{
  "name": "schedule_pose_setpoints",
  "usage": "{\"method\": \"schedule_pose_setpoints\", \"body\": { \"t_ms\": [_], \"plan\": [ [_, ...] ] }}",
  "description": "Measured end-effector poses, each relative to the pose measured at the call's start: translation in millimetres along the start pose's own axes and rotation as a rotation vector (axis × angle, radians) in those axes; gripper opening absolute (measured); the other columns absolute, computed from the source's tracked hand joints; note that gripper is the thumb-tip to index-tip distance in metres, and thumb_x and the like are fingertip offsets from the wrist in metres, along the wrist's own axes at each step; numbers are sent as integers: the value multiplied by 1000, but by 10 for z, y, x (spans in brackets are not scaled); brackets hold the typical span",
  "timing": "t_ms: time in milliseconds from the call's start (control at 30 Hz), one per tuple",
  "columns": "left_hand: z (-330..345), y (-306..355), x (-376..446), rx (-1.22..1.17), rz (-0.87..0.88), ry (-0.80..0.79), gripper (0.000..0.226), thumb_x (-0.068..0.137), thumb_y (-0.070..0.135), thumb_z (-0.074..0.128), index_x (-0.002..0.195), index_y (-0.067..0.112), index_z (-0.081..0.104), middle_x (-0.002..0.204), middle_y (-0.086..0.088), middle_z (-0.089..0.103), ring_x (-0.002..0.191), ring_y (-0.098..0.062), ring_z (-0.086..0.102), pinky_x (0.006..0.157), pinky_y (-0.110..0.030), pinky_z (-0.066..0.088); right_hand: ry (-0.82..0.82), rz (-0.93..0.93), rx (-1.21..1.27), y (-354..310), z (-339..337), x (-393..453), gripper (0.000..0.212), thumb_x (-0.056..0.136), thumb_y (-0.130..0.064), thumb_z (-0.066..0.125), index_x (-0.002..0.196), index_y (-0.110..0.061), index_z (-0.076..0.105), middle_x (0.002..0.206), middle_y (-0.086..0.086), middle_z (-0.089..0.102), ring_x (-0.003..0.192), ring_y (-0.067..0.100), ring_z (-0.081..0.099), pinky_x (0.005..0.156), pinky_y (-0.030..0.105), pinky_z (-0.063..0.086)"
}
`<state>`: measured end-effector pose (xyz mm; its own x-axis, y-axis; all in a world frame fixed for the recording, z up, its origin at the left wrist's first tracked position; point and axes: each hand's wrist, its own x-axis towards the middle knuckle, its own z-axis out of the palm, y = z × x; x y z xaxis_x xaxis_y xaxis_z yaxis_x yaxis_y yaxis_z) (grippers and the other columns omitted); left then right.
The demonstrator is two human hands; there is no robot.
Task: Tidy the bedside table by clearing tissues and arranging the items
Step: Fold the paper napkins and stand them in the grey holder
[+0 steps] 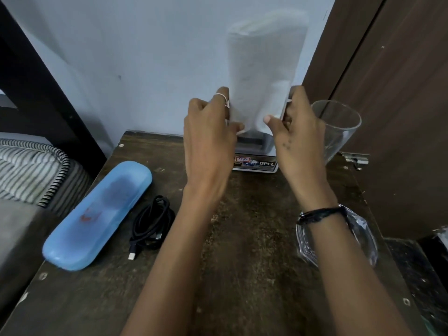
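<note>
Both forearms reached toward 12 o'clock, white tissue pinched upright by left hand and right hand, blue case lay at 9 o'clock, drinking glass at 2 o'clock.

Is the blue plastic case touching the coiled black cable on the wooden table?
Apart. The head view shows bare wood between the blue plastic case and the coiled black cable.
</note>
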<state>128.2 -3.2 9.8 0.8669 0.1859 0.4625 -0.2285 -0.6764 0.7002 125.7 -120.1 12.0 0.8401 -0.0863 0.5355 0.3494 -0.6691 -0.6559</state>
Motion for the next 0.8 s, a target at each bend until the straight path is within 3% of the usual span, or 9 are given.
{"method": "schedule_pose_setpoints", "body": {
  "t_ms": [33, 100, 233, 367, 467, 600, 667, 733, 800],
  "plan": [
    [17, -30, 16, 9, 2, 8, 23, 79, 6, 66, 97, 14, 56, 93, -7, 56, 77, 12, 41, 61, -16, 41, -15, 0, -6, 20, 25, 21, 24, 90, -7, 55, 112, -7, 46, 97, 16, 67, 86, 25, 64, 72, 38, 54],
    [38, -83, 34, 21, 1, -12, 24, 77, 9, 68, 98, 11, 57, 90, -6, 57, 88, -10, 46, 68, -28, 46, -48, 24, 0, 63, 59, 41, 27, 89, -8, 57, 113, -9, 44, 108, 11, 67, 97, 21, 64, 72, 23, 52],
    [59, -106, 35, 84, 39, -84, 25, 76, 8, 68, 98, 6, 57, 87, -7, 53, 97, -28, 46, 76, -46, 46, -63, 66, -17, 116, 123, 50, 28, 86, -7, 58, 110, -11, 42, 110, 11, 65, 99, 25, 62, 74, 35, 53],
    [108, -115, -6, 103, 74, -86, 18, 74, -1, 62, 88, 5, 53, 102, -7, 55, 100, -27, 42, 78, -46, 44, -89, 55, -130, 107, 157, 34, 30, 84, -4, 57, 109, -9, 41, 111, 11, 56, 105, 27, 49, 70, 35, 43],
    [93, -140, 12, 128, 70, -72, 14, 75, 9, 67, 82, 5, 55, 116, -11, 51, 104, -29, 41, 78, -45, 44, -121, 19, -220, 107, 136, 13, 34, 84, -3, 57, 113, -7, 41, 112, 13, 52, 108, 26, 43, 64, 25, 29],
    [81, -166, -2, 216, 47, -99, 24, 75, 18, 71, 75, 12, 48, 116, -12, 47, 109, -29, 40, 80, -46, 45, -153, -16, -284, 103, 134, -40, 38, 83, 0, 55, 119, -6, 44, 83, -2, 36, 106, 23, 41, 64, 23, 32],
    [77, -183, 15, 226, 57, -117, 24, 76, 21, 71, 76, 14, 47, 112, -8, 48, 107, -26, 38, 81, -41, 42, -192, -2, -268, 96, 118, -24, 37, 83, -1, 56, 118, -7, 45, 78, -6, 32, 106, 22, 41, 69, 26, 38],
    [39, -184, 67, 170, 61, -138, 21, 78, 26, 69, 85, 13, 54, 98, 1, 45, 100, -19, 34, 76, -24, 29, -216, 56, -207, 88, 93, 24, 35, 83, -7, 57, 116, -10, 47, 89, 1, 42, 107, 22, 43, 72, 28, 42],
    [-38, -163, 118, 19, -1, -170, 22, 80, 31, 68, 92, 18, 54, 82, 12, 44, 98, -15, 39, 64, -20, 24, -185, 108, -90, 88, 66, 62, 30, 83, -11, 59, 112, -14, 51, 100, 5, 55, 103, 22, 49, 69, 23, 42]
  ]
}}
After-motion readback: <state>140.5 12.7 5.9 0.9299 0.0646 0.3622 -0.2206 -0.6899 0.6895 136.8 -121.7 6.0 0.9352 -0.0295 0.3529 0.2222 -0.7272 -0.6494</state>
